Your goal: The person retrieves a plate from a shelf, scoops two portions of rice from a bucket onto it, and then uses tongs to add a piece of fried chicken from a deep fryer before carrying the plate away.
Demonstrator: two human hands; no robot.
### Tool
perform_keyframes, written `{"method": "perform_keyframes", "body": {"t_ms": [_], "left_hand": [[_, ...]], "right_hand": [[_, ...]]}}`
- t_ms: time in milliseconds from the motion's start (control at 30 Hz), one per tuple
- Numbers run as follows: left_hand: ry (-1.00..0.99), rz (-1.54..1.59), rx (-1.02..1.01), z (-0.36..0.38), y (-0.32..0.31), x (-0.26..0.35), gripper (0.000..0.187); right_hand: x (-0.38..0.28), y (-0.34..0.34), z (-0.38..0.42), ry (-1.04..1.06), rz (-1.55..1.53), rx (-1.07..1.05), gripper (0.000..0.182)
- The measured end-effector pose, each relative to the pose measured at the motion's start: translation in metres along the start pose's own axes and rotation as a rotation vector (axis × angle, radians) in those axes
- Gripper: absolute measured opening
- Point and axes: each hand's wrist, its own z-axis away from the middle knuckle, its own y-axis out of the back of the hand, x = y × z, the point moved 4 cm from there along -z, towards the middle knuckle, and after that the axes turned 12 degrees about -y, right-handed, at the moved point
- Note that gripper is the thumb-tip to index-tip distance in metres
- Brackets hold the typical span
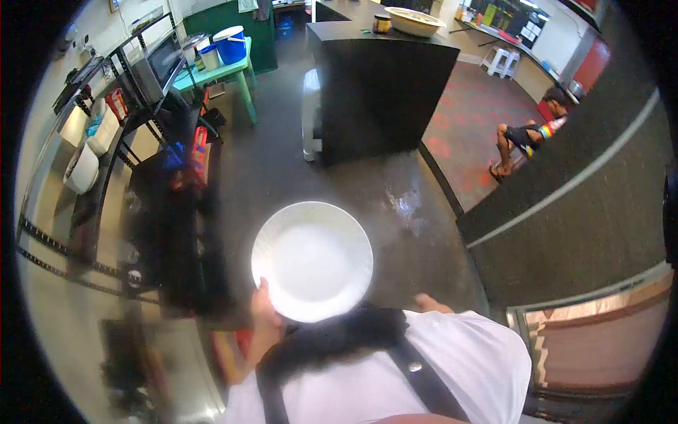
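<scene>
One left hand (265, 314) pinches a plate (312, 261) above dark floor (353, 182) near shelves (88, 226); right hand (432, 304) unclear.

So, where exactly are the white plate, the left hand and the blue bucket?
White plate (312, 261): head view, middle of its upper face.
Left hand (265, 309): head view, middle of the hand.
Blue bucket (231, 50): head view, on its side wall.

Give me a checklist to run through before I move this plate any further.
1. Left hand gripping the plate: ok, at its near-left rim.
2. Plate's upper face bare: ok.
3. Right hand also supporting the plate: not ok, it is apart from it.
4. Floor ahead dry: cannot tell; a pale patch shines there.
5. Black counter top bare: not ok, a bowl and jar stand on it.
</scene>
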Motion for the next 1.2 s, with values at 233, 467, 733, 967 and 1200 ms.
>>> {"method": "perform_keyframes", "body": {"t_ms": [233, 467, 733, 967, 1200], "left_hand": [[-0.121, 0.112, 0.047, -0.158, -0.025, 0.071, 0.048], [-0.133, 0.073, 0.097, -0.415, -0.002, 0.113, 0.05], [0.019, -0.017, -0.28, -0.69, -0.095, 0.162, 0.046], [0.074, -0.259, -0.302, -0.866, -0.251, 0.175, 0.049], [0.035, 0.025, -0.22, -1.076, -0.337, 0.204, 0.054]], "right_hand": [[-0.458, 0.225, -0.054, 0.658, -0.24, 0.334, 0.032], [-0.747, 0.277, 0.064, 0.757, -1.279, -1.174, 0.051], [-0.85, 0.391, 0.084, 0.494, -1.415, -0.743, 0.05], [-0.953, 0.517, -0.106, 0.503, -1.5, -0.495, 0.051], [-1.132, 0.668, -0.195, 0.527, -1.375, -0.329, 0.046]]}}
